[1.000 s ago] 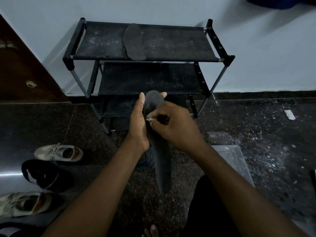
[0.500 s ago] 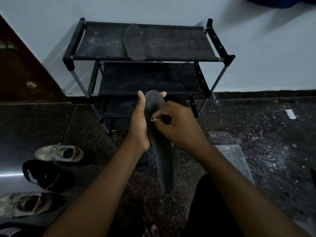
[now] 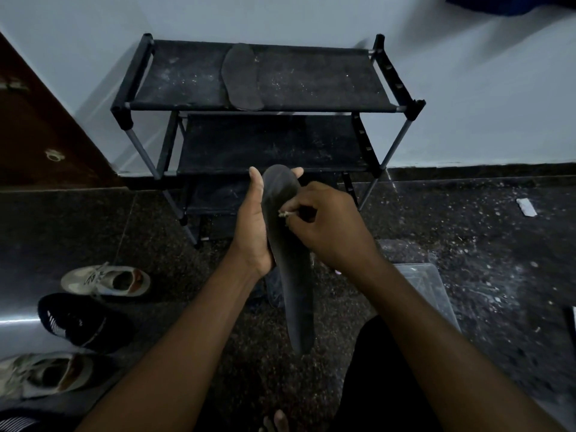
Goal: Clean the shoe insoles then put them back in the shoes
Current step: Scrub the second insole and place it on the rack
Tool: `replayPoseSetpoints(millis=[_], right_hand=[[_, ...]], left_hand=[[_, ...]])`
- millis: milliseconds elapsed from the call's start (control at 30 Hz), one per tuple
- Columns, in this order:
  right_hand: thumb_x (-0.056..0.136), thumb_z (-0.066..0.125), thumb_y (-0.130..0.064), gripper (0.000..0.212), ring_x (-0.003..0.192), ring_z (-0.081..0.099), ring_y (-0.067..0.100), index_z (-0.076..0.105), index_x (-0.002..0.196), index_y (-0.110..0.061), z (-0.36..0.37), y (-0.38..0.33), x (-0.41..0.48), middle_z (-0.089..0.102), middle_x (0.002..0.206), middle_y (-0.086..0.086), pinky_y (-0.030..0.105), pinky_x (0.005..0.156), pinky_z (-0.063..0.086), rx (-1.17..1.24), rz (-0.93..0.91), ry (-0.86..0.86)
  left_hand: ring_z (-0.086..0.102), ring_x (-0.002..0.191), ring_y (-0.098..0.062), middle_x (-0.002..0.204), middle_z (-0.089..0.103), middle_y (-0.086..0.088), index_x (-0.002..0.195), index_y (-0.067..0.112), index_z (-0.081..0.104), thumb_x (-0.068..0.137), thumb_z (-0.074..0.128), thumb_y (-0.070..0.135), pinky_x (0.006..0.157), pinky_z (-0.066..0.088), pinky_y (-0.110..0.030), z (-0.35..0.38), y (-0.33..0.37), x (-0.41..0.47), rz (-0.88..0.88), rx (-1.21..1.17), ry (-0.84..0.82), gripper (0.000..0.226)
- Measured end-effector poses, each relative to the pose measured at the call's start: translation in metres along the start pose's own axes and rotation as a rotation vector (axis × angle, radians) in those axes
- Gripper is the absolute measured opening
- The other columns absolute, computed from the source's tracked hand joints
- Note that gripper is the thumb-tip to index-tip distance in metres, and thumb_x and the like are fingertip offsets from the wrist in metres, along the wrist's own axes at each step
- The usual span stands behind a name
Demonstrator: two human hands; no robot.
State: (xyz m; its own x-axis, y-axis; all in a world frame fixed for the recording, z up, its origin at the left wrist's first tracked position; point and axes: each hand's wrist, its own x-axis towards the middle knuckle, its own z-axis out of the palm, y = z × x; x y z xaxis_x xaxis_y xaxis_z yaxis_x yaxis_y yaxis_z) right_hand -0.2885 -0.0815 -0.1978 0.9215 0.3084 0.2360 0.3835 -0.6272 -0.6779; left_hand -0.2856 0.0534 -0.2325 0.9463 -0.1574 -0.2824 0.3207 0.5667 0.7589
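head view, looking down at the floor in front of a rack.

- left hand [image 3: 254,226] grips a long dark grey insole [image 3: 291,275] from behind, around its upper half. the thumb lies straight up along the left edge, and fingertips [image 3: 297,172] show past the right edge near the toe end.
- the insole is held nearly upright between the two forearms. its toe end is up and its heel end hangs free above the floor.
- right hand [image 3: 327,229] is curled, its fingers pinching a small pale tool [image 3: 285,214]. the tool's tip touches the insole's face just below the toe area. it is too small to tell what the tool is.
- second dark flat insole [image 3: 241,77] lies near the middle of the top shelf of the black fabric-shelved shoe rack [image 3: 311,85]. its near end reaches the front rail.
- the rack stands against the pale wall [image 3: 467,88].
- on the left of the dark speckled stone floor [image 3: 467,244] lie three shoes, all well apart from the hands. farthest is a pale lace-up sneaker [image 3: 106,280]. a black sneaker with white marks [image 3: 74,319] lies just beside it, closer in. another worn pale sneaker [image 3: 40,374] is nearest.
- clear plastic box [image 3: 427,285] sits on the floor, partly hidden by the right forearm.
- small white scrap [image 3: 526,207] lies on the floor far right.
- brown wooden door [image 3: 31,120] stands at left.
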Motion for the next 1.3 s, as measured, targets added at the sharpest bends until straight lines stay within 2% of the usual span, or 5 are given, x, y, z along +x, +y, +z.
replayPoseSetpoints(millis=[300, 767, 967, 1167, 1300], right_hand=[[0.090, 0.070, -0.012, 0.013, 0.085, 0.060, -0.001, 0.078, 0.098, -0.017, 0.004, -0.003, -0.001, 0.063, 0.097, -0.011, 0.012, 0.077, 0.049, -0.017, -0.029, -0.052], [0.089, 0.069, -0.010, 0.012, 0.086, 0.060, 0.002, 0.078, 0.095, -0.015, 0.001, 0.001, -0.001, 0.064, 0.097, -0.009, 0.018, 0.076, 0.052, -0.020, -0.031, -0.041], [0.093, 0.067, -0.011, 0.012, 0.085, 0.060, 0.004, 0.078, 0.099, -0.013, 0.001, 0.003, 0.002, 0.064, 0.100, -0.002, 0.020, 0.076, 0.053, -0.048, 0.006, 0.064], [0.092, 0.069, -0.012, 0.011, 0.085, 0.060, 0.004, 0.078, 0.099, -0.014, 0.003, -0.002, -0.001, 0.066, 0.102, -0.003, 0.025, 0.077, 0.056, -0.067, -0.055, -0.073], [0.094, 0.065, -0.012, 0.013, 0.091, 0.061, 0.008, 0.078, 0.096, -0.014, 0.000, 0.004, 0.001, 0.064, 0.106, 0.000, 0.018, 0.078, 0.053, -0.136, 0.021, -0.008]], left_hand=[[0.058, 0.133, -0.036, 0.141, 0.060, -0.023, 0.148, 0.013, 0.052, 0.101, 0.023, 0.073, 0.105, 0.050, -0.049, -0.002, 0.000, 0.001, -0.002, -0.038, -0.027, 0.082], [0.067, 0.119, -0.025, 0.133, 0.067, -0.018, 0.141, 0.001, 0.057, 0.106, 0.025, 0.059, 0.091, 0.058, -0.033, -0.005, 0.002, 0.003, -0.029, -0.013, -0.001, 0.076], [0.074, 0.105, -0.020, 0.115, 0.076, -0.012, 0.111, 0.008, 0.077, 0.107, 0.026, 0.053, 0.084, 0.060, -0.030, -0.002, -0.004, 0.003, -0.028, -0.003, 0.021, 0.068], [0.059, 0.132, -0.031, 0.139, 0.063, -0.021, 0.140, -0.001, 0.058, 0.105, 0.027, 0.058, 0.108, 0.049, -0.039, -0.009, 0.000, 0.006, 0.001, 0.017, 0.026, 0.075], [0.068, 0.116, -0.025, 0.125, 0.070, -0.017, 0.134, -0.001, 0.062, 0.106, 0.028, 0.056, 0.096, 0.057, -0.035, -0.006, -0.001, 0.004, 0.004, 0.015, 0.009, 0.072]])
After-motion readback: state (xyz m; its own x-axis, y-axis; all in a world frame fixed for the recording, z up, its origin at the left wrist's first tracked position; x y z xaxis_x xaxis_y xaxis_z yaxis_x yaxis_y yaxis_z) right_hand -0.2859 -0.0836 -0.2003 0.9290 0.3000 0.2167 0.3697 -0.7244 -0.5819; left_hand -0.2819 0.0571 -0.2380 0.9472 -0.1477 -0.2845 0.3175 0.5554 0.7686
